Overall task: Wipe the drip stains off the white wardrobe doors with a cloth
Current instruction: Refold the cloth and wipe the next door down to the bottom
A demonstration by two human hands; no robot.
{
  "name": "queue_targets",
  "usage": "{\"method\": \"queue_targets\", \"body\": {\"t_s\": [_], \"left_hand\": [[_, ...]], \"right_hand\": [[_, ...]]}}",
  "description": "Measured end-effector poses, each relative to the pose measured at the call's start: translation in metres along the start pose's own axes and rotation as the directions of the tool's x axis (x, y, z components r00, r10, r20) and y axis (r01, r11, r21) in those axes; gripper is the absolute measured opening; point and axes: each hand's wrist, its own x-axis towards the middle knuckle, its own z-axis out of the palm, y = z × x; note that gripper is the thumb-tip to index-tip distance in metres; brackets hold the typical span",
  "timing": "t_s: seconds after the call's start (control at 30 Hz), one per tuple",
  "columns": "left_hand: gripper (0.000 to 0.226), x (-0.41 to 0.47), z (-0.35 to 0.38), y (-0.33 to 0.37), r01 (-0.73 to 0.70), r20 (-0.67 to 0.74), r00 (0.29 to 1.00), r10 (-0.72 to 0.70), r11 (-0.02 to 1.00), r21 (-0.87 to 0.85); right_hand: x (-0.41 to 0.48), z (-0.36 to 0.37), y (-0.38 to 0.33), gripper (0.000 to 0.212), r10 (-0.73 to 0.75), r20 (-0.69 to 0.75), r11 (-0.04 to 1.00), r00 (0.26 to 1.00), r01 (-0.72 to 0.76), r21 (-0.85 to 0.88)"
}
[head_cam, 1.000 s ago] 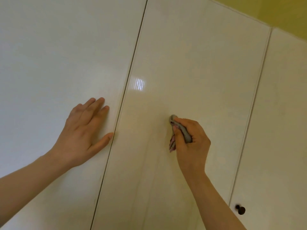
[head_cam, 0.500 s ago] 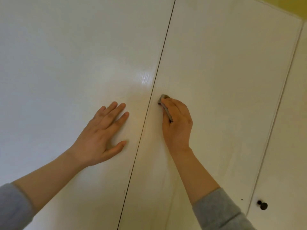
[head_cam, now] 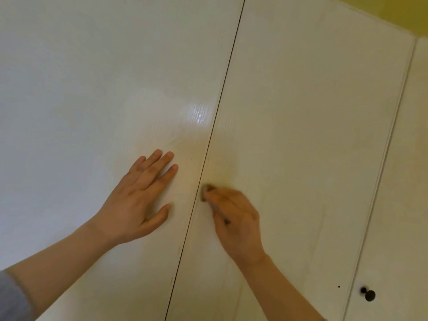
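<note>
White glossy panels (head_cam: 301, 112) fill nearly everything, split by a dark seam (head_cam: 222, 89) just left of the right hand (head_cam: 234, 216). A bright glare (head_cam: 199, 113) sits above the left hand (head_cam: 139, 202). Yellow wall (head_cam: 398, 12) shows far up right; a dark knob (head_cam: 368, 294) lies low right.

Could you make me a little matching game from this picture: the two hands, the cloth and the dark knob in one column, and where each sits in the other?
Things:
1. left hand
2. right hand
3. cloth
4. dark knob

Places or states:
A. low on the far-right door
B. bunched under the fingertips, right beside the gap between two doors
C. spread flat on the left door
D. closed around the cloth on the middle door

Pairs: 1-C, 2-D, 3-B, 4-A
</note>
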Motion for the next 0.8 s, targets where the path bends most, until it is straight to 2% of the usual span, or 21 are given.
{"method": "queue_targets", "body": {"t_s": [0.13, 0.2, 0.3, 0.37, 0.5, 0.6, 0.67, 0.8], "left_hand": [[0.067, 0.001, 0.005, 0.007, 0.035, -0.056, 0.998, -0.035, 0.999, -0.008], [0.066, 0.003, 0.005, 0.011, 0.043, -0.079, 0.996, -0.043, 0.999, -0.007], [0.064, 0.004, 0.004, 0.012, 0.046, -0.082, 0.996, -0.047, 0.999, -0.007], [0.063, 0.003, 0.003, 0.010, 0.044, -0.072, 0.996, -0.045, 0.999, -0.006], [0.065, 0.003, -0.001, 0.011, 0.053, -0.040, 0.998, -0.052, 0.999, 0.011], [0.066, 0.004, 0.000, 0.018, 0.101, -0.046, 0.994, -0.100, 0.995, 0.013], [0.066, 0.009, 0.001, 0.027, 0.149, -0.070, 0.987, -0.146, 0.988, 0.040], [0.072, 0.023, 0.006, 0.049, 0.287, -0.084, 0.956, -0.282, 0.956, 0.058]], "right_hand": [[0.077, -0.016, 0.024, 0.022, 0.027, -0.210, 0.991, 0.977, -0.053, -0.119], [0.114, -0.010, 0.036, 0.018, 0.026, -0.217, 0.989, 0.976, -0.056, -0.135], [0.126, 0.005, 0.041, 0.018, 0.012, -0.195, 0.991, 0.981, -0.038, -0.130], [0.099, 0.012, 0.035, 0.020, -0.037, -0.156, 0.993, 0.987, 0.019, -0.116], [0.003, 0.010, 0.020, 0.021, -0.087, 0.024, 0.995, 0.996, 0.086, 0.048], [-0.024, -0.007, 0.015, 0.016, -0.063, 0.122, 0.997, 0.991, 0.056, 0.054], [-0.005, -0.024, 0.019, 0.018, -0.031, 0.043, 0.999, 0.999, 0.030, 0.034], [0.075, -0.056, 0.044, 0.023, -0.031, -0.187, 0.984, 0.982, -0.002, -0.176]]}}
